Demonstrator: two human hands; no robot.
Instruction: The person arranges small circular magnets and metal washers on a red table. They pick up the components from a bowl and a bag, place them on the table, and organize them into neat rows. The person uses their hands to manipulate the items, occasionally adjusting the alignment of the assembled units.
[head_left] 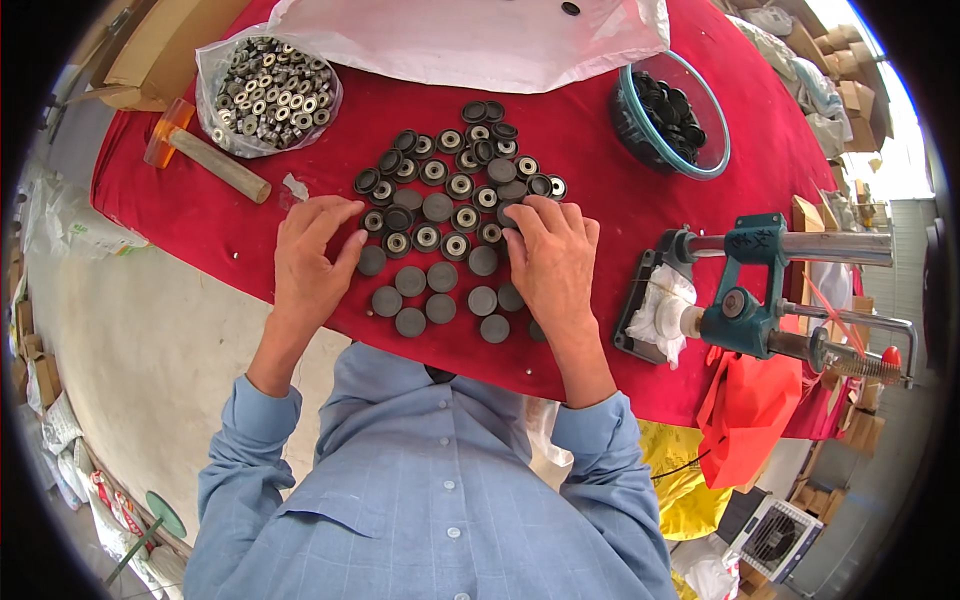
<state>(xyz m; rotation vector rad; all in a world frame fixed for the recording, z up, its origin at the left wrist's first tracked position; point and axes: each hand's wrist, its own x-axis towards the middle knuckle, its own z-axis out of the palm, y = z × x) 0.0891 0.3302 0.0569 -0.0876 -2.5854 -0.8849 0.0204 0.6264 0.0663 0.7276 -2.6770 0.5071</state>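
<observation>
Head view shows both hands flat on a red cloth, flanking a spread of small dark discs. The left hand lies at about 9 o'clock of the spread, fingers loosely spread and gripping nothing, its fingertips just beside a disc at the left edge. The right hand lies at about 3 o'clock, fingers bent down onto the discs at the right edge, pressing rather than pinching; nothing is clamped in it either. Some discs lie cup-side up with pale centres, the nearer rows lie plain side up. To sort them well, I judge it best to slide one disc at a time with a fingertip and keep the rows apart, so none stack. A bag of metal rings sits at 11 o'clock, a bowl of dark parts at 2 o'clock, a hand press at 3 o'clock.
</observation>
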